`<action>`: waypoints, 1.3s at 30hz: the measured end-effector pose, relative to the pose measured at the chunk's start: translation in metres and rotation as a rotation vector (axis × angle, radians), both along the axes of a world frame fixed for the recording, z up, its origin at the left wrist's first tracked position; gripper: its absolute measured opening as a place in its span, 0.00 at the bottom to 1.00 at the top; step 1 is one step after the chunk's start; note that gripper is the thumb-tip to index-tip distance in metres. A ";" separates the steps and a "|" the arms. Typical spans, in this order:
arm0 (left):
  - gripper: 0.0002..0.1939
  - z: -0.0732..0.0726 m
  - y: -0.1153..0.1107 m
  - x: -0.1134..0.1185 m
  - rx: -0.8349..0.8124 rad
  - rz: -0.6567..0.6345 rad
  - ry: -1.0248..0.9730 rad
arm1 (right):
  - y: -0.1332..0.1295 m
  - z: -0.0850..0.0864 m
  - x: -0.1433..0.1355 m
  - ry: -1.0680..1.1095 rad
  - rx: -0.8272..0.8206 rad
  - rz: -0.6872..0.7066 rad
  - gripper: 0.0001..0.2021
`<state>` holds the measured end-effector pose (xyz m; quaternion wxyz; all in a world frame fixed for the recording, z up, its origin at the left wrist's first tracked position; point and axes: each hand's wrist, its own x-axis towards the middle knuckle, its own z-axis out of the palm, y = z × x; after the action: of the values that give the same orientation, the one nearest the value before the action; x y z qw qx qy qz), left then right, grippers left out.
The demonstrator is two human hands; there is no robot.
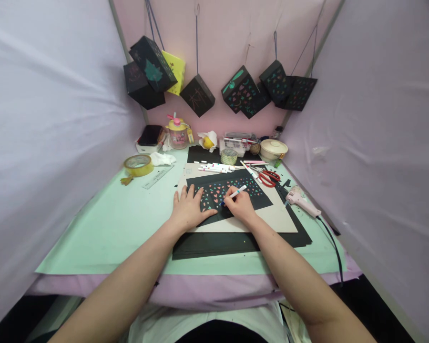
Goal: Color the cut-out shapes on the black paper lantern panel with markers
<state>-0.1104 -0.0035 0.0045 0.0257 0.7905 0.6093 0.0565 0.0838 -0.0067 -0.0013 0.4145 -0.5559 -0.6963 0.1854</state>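
My right hand (pixel 240 205) is closed around a white marker pen (pixel 239 191), its blue tip down at a sheet of black paper (pixel 260 202). Small coloured shapes, among them hearts and triangles, cover much of that sheet. With fingers spread, my left hand (pixel 188 208) lies flat on the sheet's left part. Under the black paper is a pale board (pixel 279 224), which rests on a stack of larger black sheets (pixel 214 247). Just beyond the decorated sheet lie several white marker pens (pixel 218 168).
Red-handled scissors (pixel 269 178) and a pink glue gun (pixel 303 202) with a cord lie to the right. Yellow tape (pixel 138 165) and a clear ruler (pixel 158 176) are at left. A pink-and-yellow cup (pixel 178 134) and a lidded bowl (pixel 273 149) stand behind. Black boxes (pixel 198 95) hang above.
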 end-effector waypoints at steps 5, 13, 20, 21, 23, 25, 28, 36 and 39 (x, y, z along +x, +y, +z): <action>0.50 0.002 0.000 0.001 -0.005 0.001 0.001 | 0.000 0.000 0.000 0.001 0.003 0.005 0.04; 0.50 0.003 -0.001 0.001 -0.020 0.008 0.018 | -0.002 0.001 0.000 0.001 -0.001 0.006 0.04; 0.49 0.004 -0.002 0.001 -0.018 0.004 0.018 | -0.001 0.001 0.000 -0.007 -0.018 0.004 0.04; 0.49 0.004 -0.001 0.001 -0.018 0.005 0.017 | -0.001 0.001 0.000 -0.007 -0.019 0.005 0.04; 0.50 0.003 -0.001 0.001 -0.018 0.006 0.015 | -0.001 0.001 0.000 -0.006 -0.021 0.007 0.04; 0.50 0.003 -0.001 0.001 -0.017 0.004 0.012 | -0.001 0.001 0.000 -0.003 -0.019 0.012 0.05; 0.50 0.002 0.000 0.000 -0.014 0.001 0.013 | -0.002 0.002 -0.001 0.000 -0.009 0.024 0.05; 0.49 0.001 -0.001 0.001 -0.006 0.001 0.016 | 0.000 0.000 0.000 -0.009 -0.009 0.002 0.04; 0.49 0.001 -0.001 0.000 -0.004 0.000 0.017 | 0.000 0.000 0.000 -0.006 -0.012 0.002 0.04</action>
<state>-0.1102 -0.0042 0.0055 0.0221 0.7909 0.6097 0.0483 0.0836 -0.0066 -0.0012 0.4090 -0.5580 -0.6971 0.1883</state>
